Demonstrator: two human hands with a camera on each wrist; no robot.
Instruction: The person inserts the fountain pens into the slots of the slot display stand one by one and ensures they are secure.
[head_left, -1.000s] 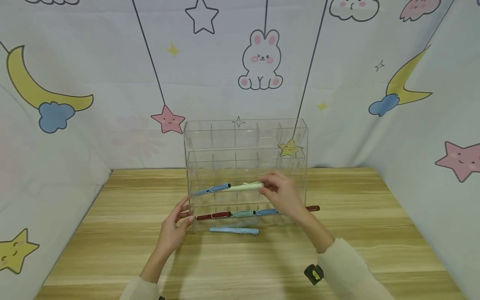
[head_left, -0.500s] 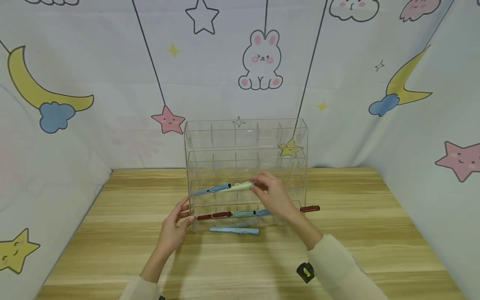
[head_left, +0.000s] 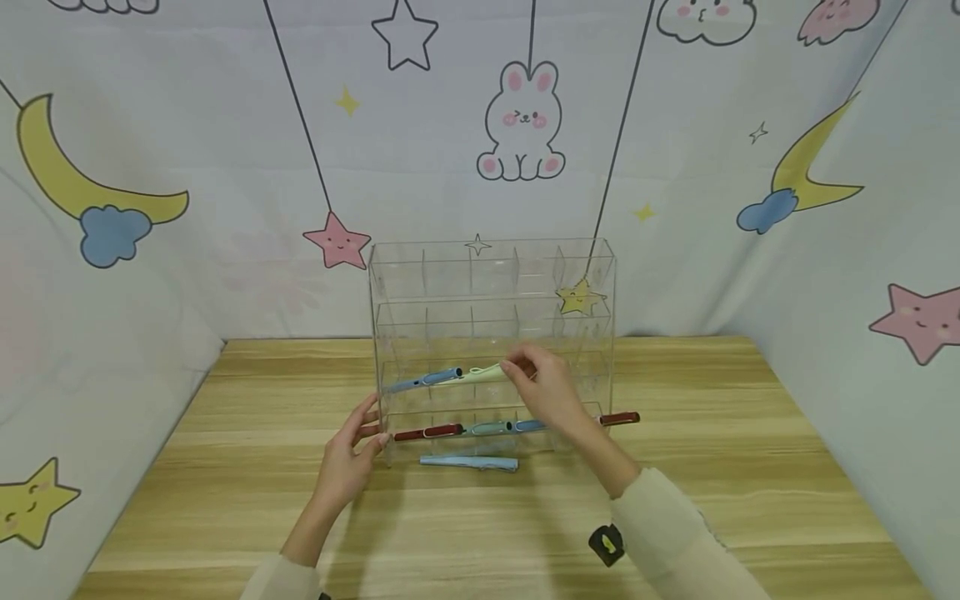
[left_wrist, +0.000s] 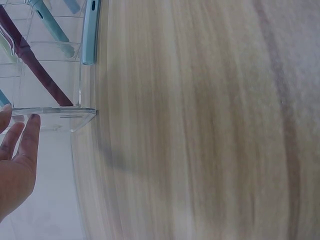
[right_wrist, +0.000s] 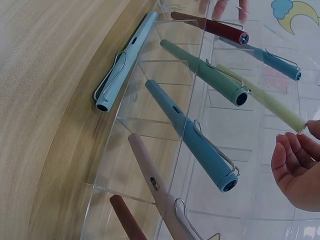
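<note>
A clear acrylic pen rack [head_left: 491, 298] with tiered compartments stands upright on the table. My right hand [head_left: 551, 390] pinches the cap end of a pale green pen [head_left: 483, 375], which lies nearly level across the rack's third tier from the top. In the right wrist view, thumb and fingertips meet at the end of that pen [right_wrist: 276, 106]. Beside its far end, a blue pen [head_left: 423, 381] lies in the same tier. My left hand [head_left: 347, 462] is at the rack's left side, its fairly straight fingers [left_wrist: 31, 127] touching the outside of the side panel.
The lowest tier holds a dark red pen [head_left: 427, 432], a green pen [head_left: 489, 428], a blue pen [head_left: 529, 425], a pink pen [right_wrist: 155, 182] and a red-brown pen [head_left: 620, 418]. A light blue pen [head_left: 468, 462] lies on the wooden table [head_left: 465, 525] before the rack.
My right hand has moved left with the pale green pen, bringing it closer to the blue pen in that tier. The left hand has stayed at the rack's side.
</note>
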